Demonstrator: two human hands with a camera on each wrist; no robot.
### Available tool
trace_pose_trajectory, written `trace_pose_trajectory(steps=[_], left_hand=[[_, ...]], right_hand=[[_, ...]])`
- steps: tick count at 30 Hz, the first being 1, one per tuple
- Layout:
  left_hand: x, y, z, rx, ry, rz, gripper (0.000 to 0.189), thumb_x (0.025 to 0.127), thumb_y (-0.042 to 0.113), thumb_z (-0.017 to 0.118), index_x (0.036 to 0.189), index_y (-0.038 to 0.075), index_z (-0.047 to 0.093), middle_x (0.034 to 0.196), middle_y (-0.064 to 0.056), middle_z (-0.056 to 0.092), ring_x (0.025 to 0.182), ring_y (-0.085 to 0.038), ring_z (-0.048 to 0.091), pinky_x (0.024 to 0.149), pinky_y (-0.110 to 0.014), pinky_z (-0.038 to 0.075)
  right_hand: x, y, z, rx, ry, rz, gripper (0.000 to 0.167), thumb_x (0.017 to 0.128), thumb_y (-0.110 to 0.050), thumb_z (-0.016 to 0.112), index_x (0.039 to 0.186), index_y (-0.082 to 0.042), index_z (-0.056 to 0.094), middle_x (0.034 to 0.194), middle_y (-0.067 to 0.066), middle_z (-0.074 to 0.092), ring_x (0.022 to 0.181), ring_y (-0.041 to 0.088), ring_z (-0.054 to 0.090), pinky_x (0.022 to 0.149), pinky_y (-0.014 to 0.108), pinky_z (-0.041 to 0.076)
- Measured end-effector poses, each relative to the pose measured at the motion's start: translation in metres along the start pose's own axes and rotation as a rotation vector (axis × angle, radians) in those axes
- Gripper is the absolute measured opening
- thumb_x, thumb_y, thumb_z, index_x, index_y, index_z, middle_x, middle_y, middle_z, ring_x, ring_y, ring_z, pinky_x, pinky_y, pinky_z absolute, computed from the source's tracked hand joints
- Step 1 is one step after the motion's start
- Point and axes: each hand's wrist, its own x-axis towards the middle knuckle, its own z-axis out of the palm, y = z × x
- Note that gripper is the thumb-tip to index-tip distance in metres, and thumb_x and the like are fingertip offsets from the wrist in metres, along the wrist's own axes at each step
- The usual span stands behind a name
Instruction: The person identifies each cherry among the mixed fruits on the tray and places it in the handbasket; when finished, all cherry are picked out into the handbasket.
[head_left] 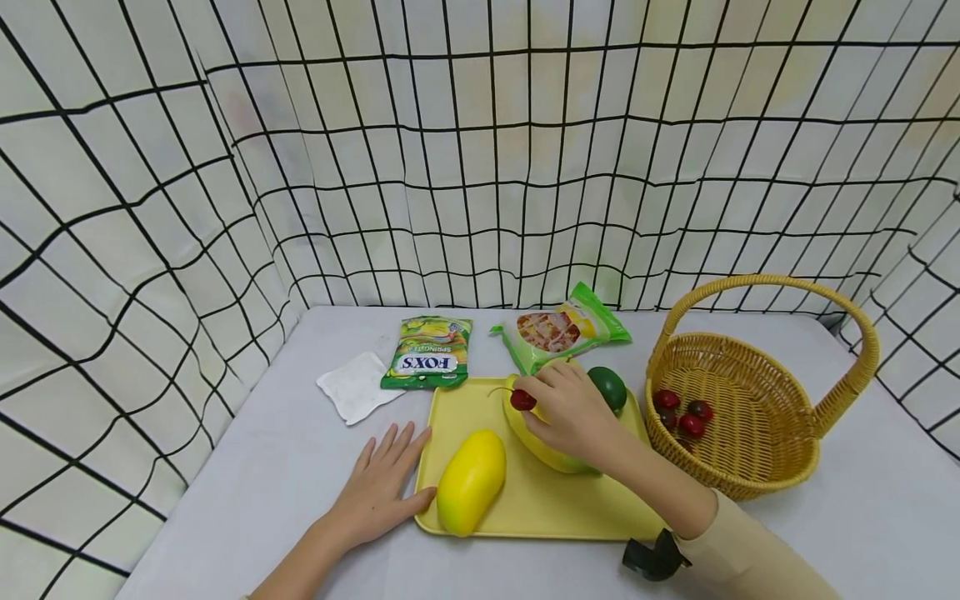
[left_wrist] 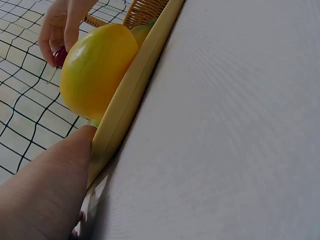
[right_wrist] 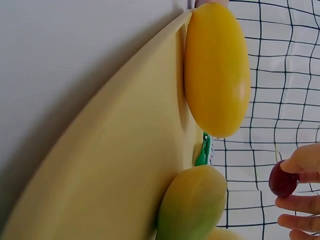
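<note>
Above the yellow tray (head_left: 540,512), my right hand (head_left: 573,412) pinches a dark red cherry (head_left: 522,400) with a thin stem; the right wrist view shows the cherry (right_wrist: 283,179) between thumb and fingers. Beneath that hand lies a yellow-green fruit (head_left: 551,454), partly hidden by it. A yellow mango (head_left: 471,483) rests at the tray's left end. My left hand (head_left: 382,492) lies flat with fingers spread, its thumb and fingertips at the tray's left edge. Behind the right hand a dark green fruit (head_left: 607,387) sits on the tray.
A wicker basket (head_left: 757,417) with a tall handle stands on the right, several cherries (head_left: 692,426) inside. Behind the tray lie a green FOX'S candy bag (head_left: 429,352) and a green-white snack bag (head_left: 555,332). A white tissue (head_left: 358,387) lies left. Black-grid fabric (head_left: 465,167) surrounds the table.
</note>
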Motion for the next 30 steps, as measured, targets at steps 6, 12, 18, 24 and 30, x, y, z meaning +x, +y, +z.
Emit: trace_pose_trajectory(steps=[6, 12, 18, 24, 30], left_hand=[[0.000, 0.000, 0.000, 0.006, 0.000, 0.003, 0.081, 0.082, 0.063, 0.047, 0.146, 0.018, 0.026, 0.150, -0.011, 0.020, 0.138, -0.031, 0.009, 0.108, -0.055, 0.002], [0.000, 0.000, -0.001, 0.005, 0.004, 0.004, 0.080, 0.083, 0.062, 0.048, 0.146, 0.017, 0.026, 0.150, -0.012, 0.020, 0.138, -0.032, 0.009, 0.107, -0.055, 0.002], [-0.001, 0.000, 0.000, 0.005, 0.009, 0.010, 0.080, 0.083, 0.060, 0.050, 0.146, 0.017, 0.025, 0.150, -0.011, 0.019, 0.138, -0.031, 0.008, 0.108, -0.054, 0.001], [0.000, 0.000, 0.000, 0.002, 0.008, 0.012, 0.080, 0.083, 0.061, 0.048, 0.146, 0.018, 0.025, 0.150, -0.011, 0.019, 0.138, -0.030, 0.008, 0.108, -0.054, 0.002], [0.000, -0.001, 0.000, 0.006, 0.017, 0.012, 0.080, 0.083, 0.061, 0.049, 0.146, 0.018, 0.026, 0.150, -0.011, 0.020, 0.138, -0.031, 0.009, 0.107, -0.055, 0.003]], right_hand=[[-0.012, 0.006, -0.004, 0.019, 0.010, 0.021, 0.031, 0.075, -0.019, 0.072, 0.105, -0.015, 0.064, 0.088, 0.000, 0.060, 0.087, 0.020, 0.052, 0.073, 0.034, 0.044], [-0.023, 0.012, -0.008, 0.042, 0.026, 0.035, 0.031, 0.074, -0.019, 0.073, 0.104, -0.014, 0.063, 0.087, 0.000, 0.059, 0.086, 0.021, 0.052, 0.075, 0.037, 0.044], [-0.033, 0.019, -0.015, 0.055, 0.040, 0.049, 0.031, 0.073, -0.018, 0.074, 0.102, -0.012, 0.064, 0.085, -0.001, 0.059, 0.083, 0.020, 0.053, 0.072, 0.036, 0.045], [-0.043, 0.027, -0.024, 0.029, 0.056, 0.082, 0.031, 0.072, -0.017, 0.074, 0.102, -0.012, 0.064, 0.085, 0.001, 0.061, 0.084, 0.021, 0.055, 0.070, 0.037, 0.046], [-0.054, 0.035, -0.030, 0.017, 0.060, 0.129, 0.030, 0.074, -0.018, 0.072, 0.103, -0.012, 0.064, 0.087, 0.001, 0.063, 0.086, 0.024, 0.056, 0.075, 0.043, 0.045]])
